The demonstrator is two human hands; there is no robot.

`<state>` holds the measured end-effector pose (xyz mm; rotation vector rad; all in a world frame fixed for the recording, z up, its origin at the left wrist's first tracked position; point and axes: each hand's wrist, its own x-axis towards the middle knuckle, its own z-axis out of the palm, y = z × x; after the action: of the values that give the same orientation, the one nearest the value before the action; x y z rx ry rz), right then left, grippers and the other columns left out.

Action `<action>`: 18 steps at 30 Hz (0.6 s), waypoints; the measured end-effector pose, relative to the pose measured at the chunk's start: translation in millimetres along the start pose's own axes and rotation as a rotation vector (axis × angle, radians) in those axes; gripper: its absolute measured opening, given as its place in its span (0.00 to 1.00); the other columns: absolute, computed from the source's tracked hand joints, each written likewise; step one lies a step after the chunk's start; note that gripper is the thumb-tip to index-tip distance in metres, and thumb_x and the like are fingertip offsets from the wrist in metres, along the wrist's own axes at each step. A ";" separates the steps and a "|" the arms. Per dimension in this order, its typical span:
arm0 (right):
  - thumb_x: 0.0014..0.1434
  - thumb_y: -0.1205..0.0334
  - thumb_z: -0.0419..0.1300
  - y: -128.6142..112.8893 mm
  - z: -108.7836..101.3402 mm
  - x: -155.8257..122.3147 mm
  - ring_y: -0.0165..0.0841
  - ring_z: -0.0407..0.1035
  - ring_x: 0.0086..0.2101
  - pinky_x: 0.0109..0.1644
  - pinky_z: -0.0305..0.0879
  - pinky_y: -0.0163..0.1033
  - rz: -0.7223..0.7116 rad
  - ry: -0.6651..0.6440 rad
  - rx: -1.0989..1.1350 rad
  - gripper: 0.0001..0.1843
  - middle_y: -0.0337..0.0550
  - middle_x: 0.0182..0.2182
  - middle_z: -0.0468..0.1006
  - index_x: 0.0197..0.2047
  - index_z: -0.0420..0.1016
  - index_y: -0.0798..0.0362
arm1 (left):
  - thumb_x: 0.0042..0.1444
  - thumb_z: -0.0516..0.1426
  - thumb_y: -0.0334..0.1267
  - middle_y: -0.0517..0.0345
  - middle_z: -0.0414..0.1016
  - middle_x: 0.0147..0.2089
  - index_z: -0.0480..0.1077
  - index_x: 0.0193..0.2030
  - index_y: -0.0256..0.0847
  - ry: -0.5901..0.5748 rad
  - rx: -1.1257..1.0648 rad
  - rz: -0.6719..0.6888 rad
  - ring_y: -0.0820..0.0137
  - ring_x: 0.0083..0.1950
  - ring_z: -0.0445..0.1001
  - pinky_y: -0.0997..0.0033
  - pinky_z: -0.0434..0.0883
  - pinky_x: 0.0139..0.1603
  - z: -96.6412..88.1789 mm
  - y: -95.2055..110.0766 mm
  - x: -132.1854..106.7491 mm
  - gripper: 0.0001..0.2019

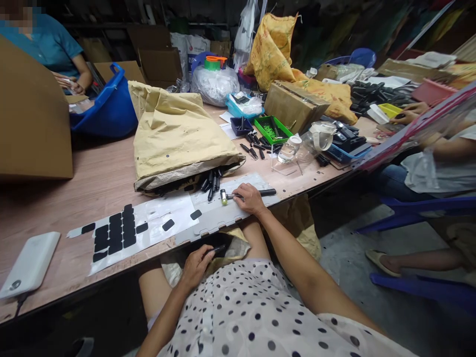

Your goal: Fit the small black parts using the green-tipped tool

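My left hand point(196, 267) is over my lap, just off the table edge. Its thumb and fingers pinch a slim black pen-shaped piece point(216, 249), partly over an open sack point(238, 244). On the table, my right hand point(250, 199) is closed around the metal shaft of a small hammer point(267, 192). The hammer's head has a yellowish face point(223, 197) and lies left of my fingers. Several similar black pieces point(211, 182) spill from the mouth of a tan paper sack point(174, 131) behind it. Black rounded patches point(117, 233) lie in rows on a white sheet point(148, 213).
At the left are a white power bank point(31, 263) and a cardboard box point(33, 114). A green tray point(273, 130), clear jar point(290, 148) and carton point(293, 104) stand beyond my right hand. Co-workers sit at left and right; a blue stool point(420, 213) is at right.
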<state>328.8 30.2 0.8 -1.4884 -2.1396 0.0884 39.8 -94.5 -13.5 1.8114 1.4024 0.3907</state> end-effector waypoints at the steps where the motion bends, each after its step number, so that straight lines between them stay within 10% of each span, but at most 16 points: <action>1: 0.62 0.63 0.62 -0.2 0.0 0.1 0.40 0.66 0.41 0.47 0.62 0.44 -0.001 0.000 -0.002 0.07 0.45 0.37 0.76 0.42 0.81 0.48 | 0.61 0.49 0.53 0.58 0.81 0.30 0.76 0.39 0.51 -0.008 0.003 -0.064 0.60 0.33 0.79 0.62 0.74 0.36 4.6 -8.5 1.0 0.17; 6: 0.62 0.63 0.61 -1.6 0.0 0.5 0.40 0.66 0.40 0.47 0.63 0.43 -0.009 0.007 -0.011 0.07 0.45 0.37 0.76 0.43 0.81 0.48 | 0.47 0.59 0.45 0.55 0.79 0.26 0.76 0.35 0.48 -0.042 0.096 -0.156 0.54 0.31 0.80 0.59 0.73 0.32 10.4 -30.3 7.3 0.09; 11: 0.61 0.63 0.62 -4.0 -0.6 1.0 0.40 0.66 0.40 0.46 0.63 0.43 -0.002 0.002 -0.016 0.07 0.45 0.37 0.76 0.42 0.81 0.49 | 0.56 0.59 0.51 0.61 0.81 0.29 0.79 0.45 0.48 -0.265 -0.104 0.126 0.65 0.28 0.77 0.68 0.72 0.29 -17.0 17.0 27.6 0.15; 18: 0.62 0.64 0.62 -6.8 -1.3 1.8 0.40 0.66 0.41 0.47 0.63 0.43 -0.007 -0.001 -0.005 0.07 0.45 0.37 0.76 0.42 0.81 0.49 | 0.54 0.61 0.48 0.54 0.78 0.39 0.76 0.46 0.43 0.508 0.007 0.023 0.62 0.41 0.77 0.62 0.75 0.46 -68.8 65.5 138.6 0.16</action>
<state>323.2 28.8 4.9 -1.4831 -2.1471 0.0814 85.3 55.0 48.3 1.8082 1.7187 0.9070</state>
